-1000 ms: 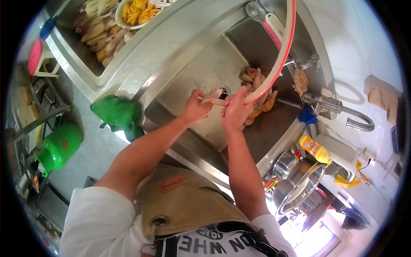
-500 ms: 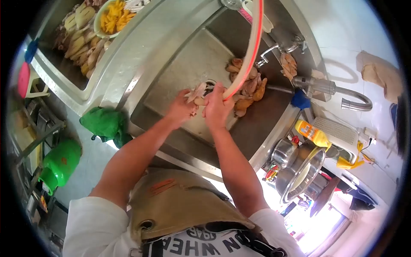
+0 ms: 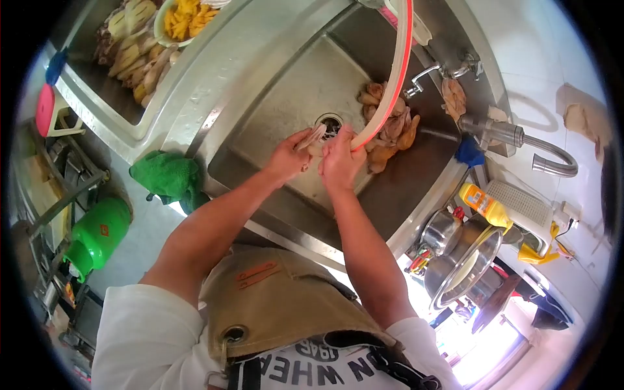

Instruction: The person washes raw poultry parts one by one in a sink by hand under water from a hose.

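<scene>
Over the steel sink (image 3: 279, 97), my left hand (image 3: 288, 158) grips a pale piece of poultry (image 3: 314, 137) whose exact cut I cannot make out. My right hand (image 3: 342, 159) is closed around the end of a clear hose with a red stripe (image 3: 398, 84), close to that piece. The two hands are nearly touching. Just beyond them lies the drain opening (image 3: 330, 121). Raw poultry pieces (image 3: 390, 133) are heaped at the right side of the basin.
A second basin at upper left holds more poultry (image 3: 133, 65) and a bowl of yellow chicken feet (image 3: 185, 23). Taps (image 3: 422, 81) and a curved spout (image 3: 556, 166) stand along the right wall. A green cloth (image 3: 166, 179) hangs over the front edge. Metal bowls (image 3: 465, 266) sit at right.
The camera view has shifted, so the sink appears farther right. The poultry piece has turned in my left hand and looks narrower. The drain shows more fully. My right hand keeps its hold on the hose.
</scene>
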Demonstrator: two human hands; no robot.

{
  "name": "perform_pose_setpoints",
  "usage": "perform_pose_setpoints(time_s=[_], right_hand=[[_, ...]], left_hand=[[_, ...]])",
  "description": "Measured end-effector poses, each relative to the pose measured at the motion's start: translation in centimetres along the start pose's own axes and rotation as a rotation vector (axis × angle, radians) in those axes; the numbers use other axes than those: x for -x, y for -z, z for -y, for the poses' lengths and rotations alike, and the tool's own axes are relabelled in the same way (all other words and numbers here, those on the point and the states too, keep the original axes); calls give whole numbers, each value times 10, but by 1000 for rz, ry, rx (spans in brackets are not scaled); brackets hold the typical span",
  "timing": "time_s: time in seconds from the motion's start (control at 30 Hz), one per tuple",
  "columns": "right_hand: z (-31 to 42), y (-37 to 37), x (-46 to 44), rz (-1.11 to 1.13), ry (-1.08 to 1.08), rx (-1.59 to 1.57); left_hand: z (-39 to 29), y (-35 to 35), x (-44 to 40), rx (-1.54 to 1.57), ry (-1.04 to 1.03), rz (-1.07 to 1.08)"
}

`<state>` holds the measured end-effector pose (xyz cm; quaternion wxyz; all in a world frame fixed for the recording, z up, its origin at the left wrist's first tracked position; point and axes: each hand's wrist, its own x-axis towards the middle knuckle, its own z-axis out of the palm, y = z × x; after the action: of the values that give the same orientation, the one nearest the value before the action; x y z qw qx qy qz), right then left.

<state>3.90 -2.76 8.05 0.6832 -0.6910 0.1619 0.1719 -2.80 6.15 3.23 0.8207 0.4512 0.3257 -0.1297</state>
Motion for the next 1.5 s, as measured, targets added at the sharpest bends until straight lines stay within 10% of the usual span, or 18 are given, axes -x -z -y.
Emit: perform_pose_setpoints(time_s=[1.5], right_hand=[[-5,0,-4,59,67,92]], left_hand=[[0,9,-2,207,124,-5]])
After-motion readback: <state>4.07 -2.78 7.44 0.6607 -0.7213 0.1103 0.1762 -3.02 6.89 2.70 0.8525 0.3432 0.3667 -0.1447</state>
